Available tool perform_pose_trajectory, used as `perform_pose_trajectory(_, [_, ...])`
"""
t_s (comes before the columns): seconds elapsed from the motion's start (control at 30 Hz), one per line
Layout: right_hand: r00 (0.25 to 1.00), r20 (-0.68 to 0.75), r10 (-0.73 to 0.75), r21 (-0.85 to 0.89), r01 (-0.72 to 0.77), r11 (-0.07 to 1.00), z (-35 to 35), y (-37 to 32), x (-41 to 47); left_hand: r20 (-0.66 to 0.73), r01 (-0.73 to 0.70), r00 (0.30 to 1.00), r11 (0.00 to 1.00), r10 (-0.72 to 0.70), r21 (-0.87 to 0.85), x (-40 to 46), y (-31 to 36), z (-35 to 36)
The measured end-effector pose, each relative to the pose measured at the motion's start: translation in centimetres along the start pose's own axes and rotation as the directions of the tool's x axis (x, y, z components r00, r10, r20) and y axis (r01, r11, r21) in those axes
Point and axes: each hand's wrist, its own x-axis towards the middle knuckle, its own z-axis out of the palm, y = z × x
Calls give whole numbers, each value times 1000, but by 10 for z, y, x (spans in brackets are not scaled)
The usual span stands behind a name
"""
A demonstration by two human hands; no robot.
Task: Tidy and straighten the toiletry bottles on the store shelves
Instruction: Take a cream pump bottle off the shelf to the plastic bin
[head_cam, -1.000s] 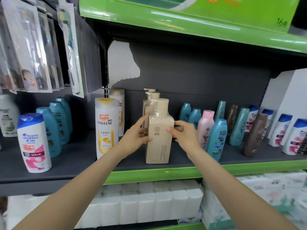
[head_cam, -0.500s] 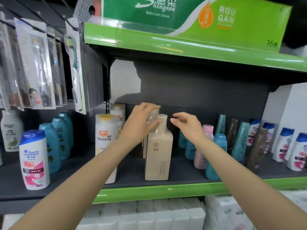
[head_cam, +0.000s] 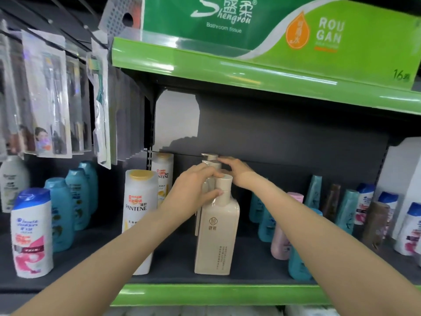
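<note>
At the left of the frame the blue-capped white bottle (head_cam: 32, 231) and the teal bottles (head_cam: 68, 208) stand upright on the dark shelf (head_cam: 95, 265), apart from my work. Just right of them the Pantene bottle (head_cam: 139, 215) stands touching my left forearm, so I judge any sideways swing there could knock it.

In the centre is the row I am straightening: three beige pump bottles lined front to back. My left hand (head_cam: 193, 190) has its fingers curled round the neck of the middle beige bottle (head_cam: 210, 166), thumb lying against the collar of the front beige bottle (head_cam: 216, 236), which stands near the green shelf lip (head_cam: 216, 293). My right hand (head_cam: 237, 172) reaches behind, fingertips pinching the pump head of the rear beige bottle (head_cam: 209, 156) (how firmly, I cannot tell).

The step in hand, I judge, is squaring the back two behind the front one; next calls for a small twist and nudge, keeping them upright.

To the right, the pink bottle (head_cam: 283, 229) and a teal bottle (head_cam: 296, 258) sit just under my right forearm, so room is tight there. Above the pumps the dark back panel (head_cam: 284, 133) leaves open height below the upper green shelf (head_cam: 250, 74).
</note>
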Motion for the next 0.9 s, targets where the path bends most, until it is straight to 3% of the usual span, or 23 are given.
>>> perform_pose_trajectory(0.2, [978,-203,46,158,-14,987,1,-4,4,-2,1,1000,1000,-1,-26,1,3,-3])
perform_pose_trajectory(0.9, [917,-368,156,165,-101,981,-23,16,-75,-22,88,996,992,-86,91,-9,21,3])
